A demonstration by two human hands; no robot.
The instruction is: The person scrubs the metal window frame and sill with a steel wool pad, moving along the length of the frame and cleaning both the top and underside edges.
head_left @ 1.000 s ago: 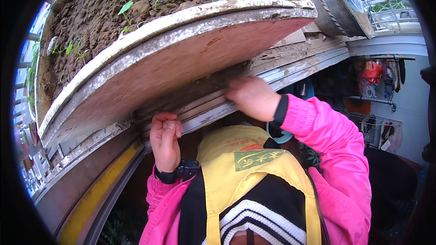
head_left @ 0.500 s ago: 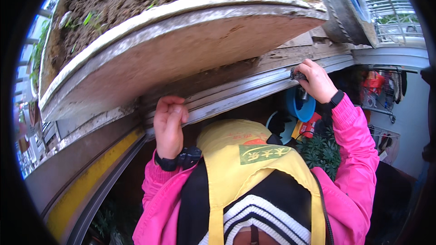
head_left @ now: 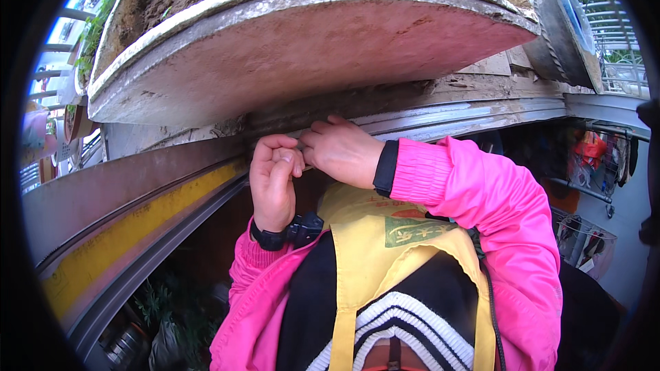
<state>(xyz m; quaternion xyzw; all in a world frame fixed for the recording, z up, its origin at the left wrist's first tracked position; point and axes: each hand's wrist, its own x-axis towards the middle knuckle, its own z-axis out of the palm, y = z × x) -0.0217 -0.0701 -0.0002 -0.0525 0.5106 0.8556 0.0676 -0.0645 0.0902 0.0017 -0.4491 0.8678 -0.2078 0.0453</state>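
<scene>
A grooved metal window track [head_left: 457,118] runs below the overhanging slab, its surface streaked grey and white. My right hand [head_left: 344,152] lies over the track's left stretch, palm down with its fingers bent. The dark steel wool scrubber it gripped in the earlier frame is hidden beneath it now. Close beside it, my left hand [head_left: 273,182] is raised at the track's left corner with fingers curled in and the thumb against them. Nothing shows in that hand. The fingertips of both hands are nearly touching.
A thick-rimmed planter [head_left: 330,34] full of soil and seedlings overhangs the track. At the right stands a grey pot [head_left: 560,38] by metal bars. A yellow-striped sill [head_left: 144,233] runs along the left. Wire baskets [head_left: 584,237] hang at the lower right.
My right hand has swept left along the track, from its right part to beside my left hand. The left hand stays curled at the corner. The whole view has shifted slightly.
</scene>
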